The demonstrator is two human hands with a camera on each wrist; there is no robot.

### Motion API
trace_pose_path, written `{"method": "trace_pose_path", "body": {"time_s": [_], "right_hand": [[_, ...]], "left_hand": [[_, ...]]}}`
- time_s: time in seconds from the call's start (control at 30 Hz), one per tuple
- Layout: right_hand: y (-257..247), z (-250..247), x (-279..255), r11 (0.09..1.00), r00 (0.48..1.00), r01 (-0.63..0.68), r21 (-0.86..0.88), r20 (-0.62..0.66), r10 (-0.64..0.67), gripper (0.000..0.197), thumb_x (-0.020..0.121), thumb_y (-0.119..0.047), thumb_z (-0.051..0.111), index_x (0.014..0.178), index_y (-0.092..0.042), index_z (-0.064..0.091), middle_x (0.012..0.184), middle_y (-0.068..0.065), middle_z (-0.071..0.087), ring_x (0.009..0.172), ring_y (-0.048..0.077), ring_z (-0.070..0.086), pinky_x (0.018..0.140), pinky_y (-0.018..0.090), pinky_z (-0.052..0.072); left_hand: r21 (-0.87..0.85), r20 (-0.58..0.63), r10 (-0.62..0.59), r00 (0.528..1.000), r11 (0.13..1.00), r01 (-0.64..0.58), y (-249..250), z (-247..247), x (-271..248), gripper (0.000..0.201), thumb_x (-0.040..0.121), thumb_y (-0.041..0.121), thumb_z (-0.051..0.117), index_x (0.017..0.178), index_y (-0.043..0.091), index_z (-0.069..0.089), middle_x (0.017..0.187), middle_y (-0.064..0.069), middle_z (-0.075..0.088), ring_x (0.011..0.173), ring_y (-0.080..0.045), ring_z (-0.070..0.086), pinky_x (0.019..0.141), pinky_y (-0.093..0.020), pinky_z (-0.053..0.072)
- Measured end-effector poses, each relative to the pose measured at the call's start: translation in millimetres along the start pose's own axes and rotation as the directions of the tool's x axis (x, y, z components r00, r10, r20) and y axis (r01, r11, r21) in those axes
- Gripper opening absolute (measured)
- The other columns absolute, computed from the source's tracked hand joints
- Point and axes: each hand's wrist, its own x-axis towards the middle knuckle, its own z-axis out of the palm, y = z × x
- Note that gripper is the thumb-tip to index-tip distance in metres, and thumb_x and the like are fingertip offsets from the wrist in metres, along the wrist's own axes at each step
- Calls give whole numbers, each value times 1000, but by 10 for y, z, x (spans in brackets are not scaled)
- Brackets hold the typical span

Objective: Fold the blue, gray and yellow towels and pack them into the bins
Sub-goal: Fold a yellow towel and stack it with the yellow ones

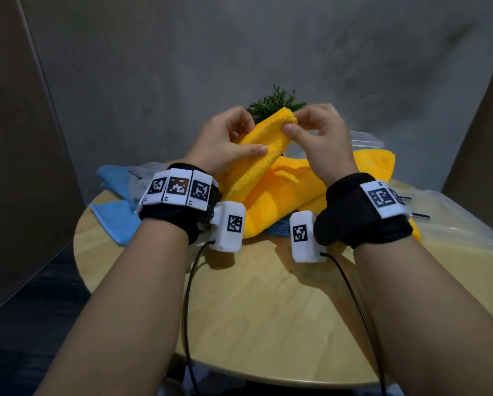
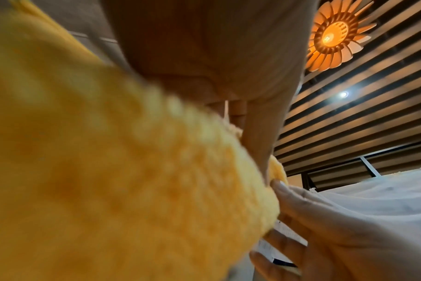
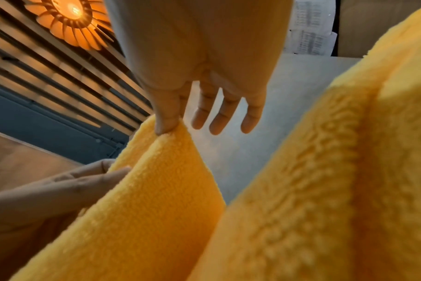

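I hold a fluffy yellow towel (image 1: 268,184) up over the round wooden table (image 1: 268,310). My right hand (image 1: 292,124) pinches its top corner between thumb and forefinger (image 3: 167,127), with the other fingers spread. Just below that, my left hand (image 1: 248,138) grips the raised edge, thumb across the front and fingers curled behind. The towel's lower part lies bunched on the table. The left wrist view is mostly filled by the yellow towel (image 2: 108,190). A blue towel (image 1: 116,221) and a gray towel (image 1: 142,178) lie crumpled at the table's left.
A clear plastic bin (image 1: 454,221) sits at the table's right edge, and another clear bin (image 1: 365,141) stands behind the towel. A small green plant (image 1: 273,104) is at the back. Cables hang from both wrist cameras. A gray wall stands behind the table.
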Motion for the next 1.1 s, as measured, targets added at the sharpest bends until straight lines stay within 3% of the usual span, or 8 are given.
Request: {"method": "trace_pose_path", "body": {"time_s": [0.1,0.23,0.33,0.4,0.5,0.63,0.87,1.1], "right_hand": [[44,-9,20,1000,997,-30,1,-64,30,5,89,-19,64,92,-19,60,103,-1,49,94,12,51,74,7,40],[99,-98,72,995,972,-79,62,-216,91,4,91,-20,61,93,-17,62,101,0,51,92,16,55,84,30,50],[172,-157,88,987,951,-132,94,-270,153,7,91,-25,60,94,-19,62,105,6,56,93,19,57,86,37,51],[206,-171,85,980,937,-159,117,-293,187,6,90,-29,59,93,-23,60,109,11,61,95,20,59,87,41,51],[230,-193,80,974,921,-186,129,-322,219,4,90,-28,59,90,-24,59,110,14,62,93,18,58,87,39,51],[237,-208,85,971,908,-211,117,-343,239,4,90,-27,60,89,-23,59,109,14,62,93,15,56,86,34,49],[251,-261,103,961,868,-239,135,-414,274,5,94,-24,56,96,-19,57,101,3,61,92,11,54,78,22,44],[258,-261,87,955,870,-236,180,-399,290,4,95,-23,55,92,-20,54,97,2,61,94,18,58,85,33,49]], "left_hand": [[50,69,-81,994,996,78,-12,-42,-2,29,75,22,77,70,24,49,75,8,53,72,-9,50,63,-26,41],[61,205,-170,964,985,160,-21,-66,-38,28,78,25,74,64,14,51,57,8,44,54,-1,43,54,-17,34],[16,144,-169,975,986,168,-33,-70,-29,34,78,22,74,59,12,48,41,14,40,43,3,40,47,-9,31],[-33,76,-151,986,988,154,-53,-85,-21,32,78,22,74,58,15,50,56,16,50,60,7,50,62,-14,42],[-132,5,-113,994,985,113,-47,-93,-33,19,79,16,72,66,16,59,87,7,61,80,2,59,69,-15,49],[-190,-75,-103,992,978,87,-52,-112,-26,20,75,13,77,69,18,59,74,-6,60,70,-13,58,62,-26,48],[-185,-241,-116,964,980,72,-162,-115,-5,45,74,8,77,52,15,38,55,-7,42,45,0,44,48,-18,41],[-287,-153,-149,977,953,100,-179,-81,13,30,77,3,73,100,13,55,73,0,55,69,-11,57,66,-27,54]]}}
